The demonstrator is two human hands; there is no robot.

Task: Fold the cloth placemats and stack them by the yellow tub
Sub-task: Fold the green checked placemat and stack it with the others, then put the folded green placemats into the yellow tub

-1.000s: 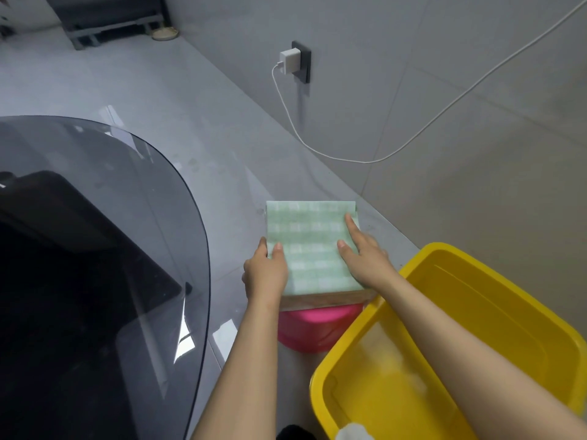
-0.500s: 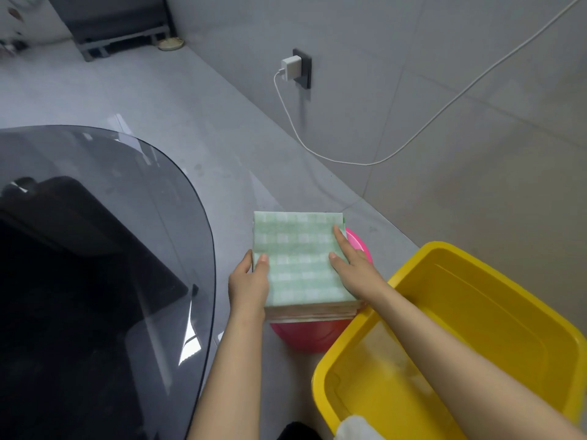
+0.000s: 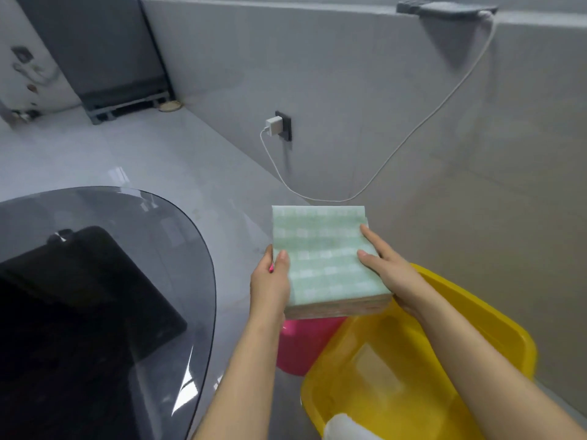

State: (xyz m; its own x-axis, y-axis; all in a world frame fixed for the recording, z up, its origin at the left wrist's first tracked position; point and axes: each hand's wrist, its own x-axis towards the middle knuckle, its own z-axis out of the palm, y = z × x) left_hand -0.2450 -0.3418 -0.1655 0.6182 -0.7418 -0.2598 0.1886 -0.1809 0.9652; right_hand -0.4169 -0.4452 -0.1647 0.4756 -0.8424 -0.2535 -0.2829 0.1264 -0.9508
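Both bare forearms reach forward; the left hand (image 3: 270, 282) grips the stack's (image 3: 327, 258) left edge, thumb on top, fingers hidden beneath; the right hand (image 3: 389, 276) holds its right edge, thumb and forefinger lying straight on top, other fingers under.

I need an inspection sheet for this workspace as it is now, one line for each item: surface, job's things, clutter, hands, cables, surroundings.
Surface: grey tiled floor; dark glass table at the left.
Job's things: stack of folded placemats, green check on top, held above the pink tub; yellow tub at the right.
Clutter: white item at the yellow tub's near edge, kind unclear.
Hands: left hand grips the stack's left edge; right hand holds the right edge, fingers straight on top.
Cables: white cable from the charger in the wall socket up to a ledge.
Surroundings: grey tiled wall.
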